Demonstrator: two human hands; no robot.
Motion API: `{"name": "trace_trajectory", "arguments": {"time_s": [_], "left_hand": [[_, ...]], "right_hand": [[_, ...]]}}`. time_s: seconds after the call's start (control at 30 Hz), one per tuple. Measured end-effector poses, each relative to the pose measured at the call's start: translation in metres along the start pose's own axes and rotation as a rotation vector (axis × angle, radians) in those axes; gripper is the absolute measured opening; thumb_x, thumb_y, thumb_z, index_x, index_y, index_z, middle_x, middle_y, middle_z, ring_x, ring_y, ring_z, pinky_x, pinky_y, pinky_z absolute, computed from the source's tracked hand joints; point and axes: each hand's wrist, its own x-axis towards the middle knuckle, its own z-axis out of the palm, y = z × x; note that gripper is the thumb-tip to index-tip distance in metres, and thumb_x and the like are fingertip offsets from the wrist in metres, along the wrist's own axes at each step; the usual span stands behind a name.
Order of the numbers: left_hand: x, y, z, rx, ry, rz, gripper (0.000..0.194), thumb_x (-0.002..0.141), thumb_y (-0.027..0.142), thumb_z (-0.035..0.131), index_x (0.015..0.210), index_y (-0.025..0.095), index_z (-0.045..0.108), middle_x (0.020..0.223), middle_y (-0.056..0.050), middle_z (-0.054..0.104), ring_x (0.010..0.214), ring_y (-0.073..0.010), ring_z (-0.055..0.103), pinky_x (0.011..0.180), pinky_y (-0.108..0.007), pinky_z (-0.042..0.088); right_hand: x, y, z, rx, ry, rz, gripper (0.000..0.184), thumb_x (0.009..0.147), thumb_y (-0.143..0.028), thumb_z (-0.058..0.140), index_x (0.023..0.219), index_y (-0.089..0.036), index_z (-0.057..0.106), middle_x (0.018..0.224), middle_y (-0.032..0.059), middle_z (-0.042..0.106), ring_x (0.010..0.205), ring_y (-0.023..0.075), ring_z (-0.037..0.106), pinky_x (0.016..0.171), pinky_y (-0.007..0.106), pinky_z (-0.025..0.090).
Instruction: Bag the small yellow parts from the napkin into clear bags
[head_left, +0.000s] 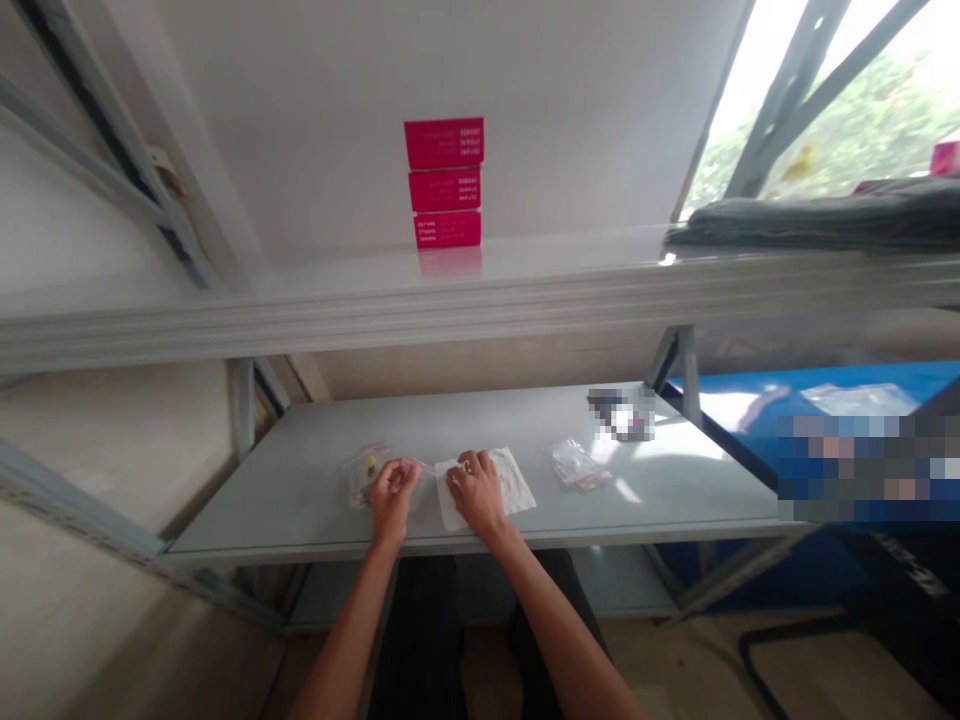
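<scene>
My left hand [394, 485] is closed, its fingers pinching what looks like a clear plastic zip bag [424, 469] whose edge sticks out to the right. Just left of it lies another clear bag [360, 480] with a red strip and small yellow and dark pieces in it. My right hand [478, 490] rests over a creased white sheet or flat pouch [516, 485], fingers bent. Small yellow bits [466, 466] show at its fingers; their kind is too small to make out.
Several clear zip bags [576, 464] lie on the grey shelf table [300, 450] to the right. Behind them is a pixelated item [622, 413]. Three pink boxes [447, 190] stand stacked on the upper shelf [337, 315]. Right stands a blue table [757, 400].
</scene>
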Motion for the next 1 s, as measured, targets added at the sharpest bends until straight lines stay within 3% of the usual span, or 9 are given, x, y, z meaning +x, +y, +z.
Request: {"name": "trace_trajectory", "arguments": {"time_s": [0.23, 0.43, 0.5, 0.63, 0.7, 0.83, 1.0], "left_hand": [[0.000, 0.003, -0.001, 0.021, -0.068, -0.007, 0.030, 0.073, 0.043, 0.082, 0.074, 0.018, 0.066, 0.077, 0.000, 0.066, 0.076, -0.0154, 0.063, 0.076, -0.025, 0.050], [-0.001, 0.007, -0.004, 0.249, -0.316, 0.043, 0.040, 0.092, 0.054, 0.060, 0.083, 0.018, 0.075, 0.085, -0.004, 0.071, 0.087, -0.0203, 0.065, 0.082, -0.027, 0.048], [-0.002, 0.010, -0.002, 0.319, -0.377, 0.075, 0.042, 0.094, 0.055, 0.057, 0.087, 0.018, 0.076, 0.088, -0.005, 0.072, 0.089, -0.0213, 0.065, 0.083, -0.028, 0.048], [-0.003, 0.013, 0.003, 0.420, -0.472, 0.161, 0.040, 0.094, 0.054, 0.058, 0.091, 0.018, 0.075, 0.093, -0.006, 0.073, 0.091, -0.0222, 0.065, 0.085, -0.029, 0.048], [-0.003, 0.015, 0.005, 0.452, -0.511, 0.191, 0.040, 0.094, 0.053, 0.058, 0.091, 0.017, 0.075, 0.093, -0.007, 0.073, 0.090, -0.0223, 0.065, 0.085, -0.029, 0.048], [-0.004, 0.015, 0.007, 0.480, -0.531, 0.203, 0.040, 0.095, 0.054, 0.057, 0.092, 0.017, 0.075, 0.093, -0.007, 0.073, 0.089, -0.0222, 0.065, 0.082, -0.029, 0.049], [-0.004, 0.014, 0.005, 0.463, -0.516, 0.186, 0.037, 0.093, 0.052, 0.060, 0.096, 0.018, 0.076, 0.095, -0.007, 0.074, 0.091, -0.0224, 0.066, 0.085, -0.030, 0.049]], "right_hand": [[-0.001, 0.002, 0.003, 0.062, 0.095, -0.023, 0.006, 0.094, -0.020, 0.065, 0.095, -0.019, 0.071, 0.109, 0.0106, 0.068, 0.100, 0.0271, 0.054, 0.086, 0.038, 0.045], [-0.003, 0.008, -0.002, 0.659, 0.274, 0.212, 0.013, 0.097, -0.026, 0.059, 0.091, -0.019, 0.069, 0.081, 0.0042, 0.071, 0.072, 0.0177, 0.061, 0.069, 0.029, 0.048], [-0.004, 0.007, -0.006, 0.787, 0.269, 0.190, 0.015, 0.096, -0.028, 0.061, 0.092, -0.019, 0.072, 0.081, 0.0037, 0.072, 0.068, 0.0161, 0.061, 0.065, 0.027, 0.047], [-0.005, 0.003, -0.015, 0.860, 0.245, 0.038, 0.018, 0.095, -0.029, 0.063, 0.091, -0.021, 0.078, 0.090, 0.0064, 0.075, 0.084, 0.0186, 0.067, 0.076, 0.028, 0.051], [-0.006, 0.002, -0.017, 0.868, 0.235, 0.037, 0.017, 0.095, -0.028, 0.063, 0.094, -0.022, 0.079, 0.093, 0.0068, 0.076, 0.084, 0.0184, 0.068, 0.076, 0.028, 0.051], [-0.007, 0.003, -0.014, 0.832, 0.164, 0.106, 0.015, 0.092, -0.028, 0.067, 0.098, -0.023, 0.079, 0.090, 0.0035, 0.078, 0.063, 0.0142, 0.060, 0.066, 0.026, 0.049], [-0.008, 0.002, -0.014, 0.809, 0.065, 0.041, 0.024, 0.098, -0.030, 0.057, 0.107, -0.026, 0.079, 0.098, 0.0029, 0.079, 0.079, 0.0175, 0.069, 0.076, 0.027, 0.051]]}}
